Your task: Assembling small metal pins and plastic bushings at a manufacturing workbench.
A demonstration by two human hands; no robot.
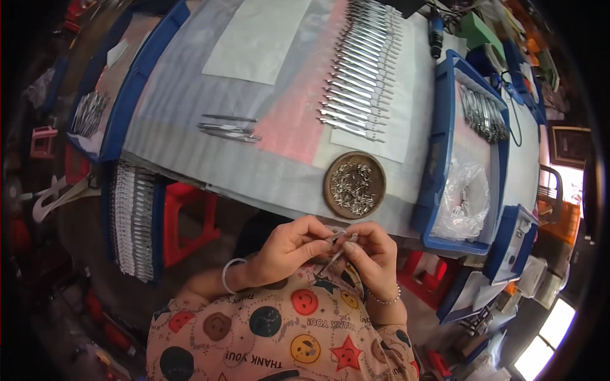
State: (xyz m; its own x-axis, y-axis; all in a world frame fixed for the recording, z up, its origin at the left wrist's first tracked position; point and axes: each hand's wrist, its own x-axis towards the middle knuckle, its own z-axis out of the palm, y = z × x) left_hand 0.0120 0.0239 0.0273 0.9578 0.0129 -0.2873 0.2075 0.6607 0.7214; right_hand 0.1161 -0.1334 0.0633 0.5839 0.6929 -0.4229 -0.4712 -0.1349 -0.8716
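Close to my body, just off the table's near edge, my left hand (296,247) and my right hand (375,257) meet with fingertips pinched. A slim silvery metal piece (333,259) slants down and left from my right fingers. Between my left thumb and forefinger is a small metal part (337,235); its exact shape is too small to tell. Just beyond my hands stands a round brown bowl (328,189) holding many small shiny metal parts (353,190). Farther off, slim metal tools (359,89) lie side by side in a long row on white paper.
Several loose slim metal pieces (229,127) lie on the plastic-covered table (184,120). A blue tray (438,184) on the right holds metal pieces and a clear plastic bag (462,200). Another blue tray (130,95) stands left. Red stools (187,219) sit below the edge.
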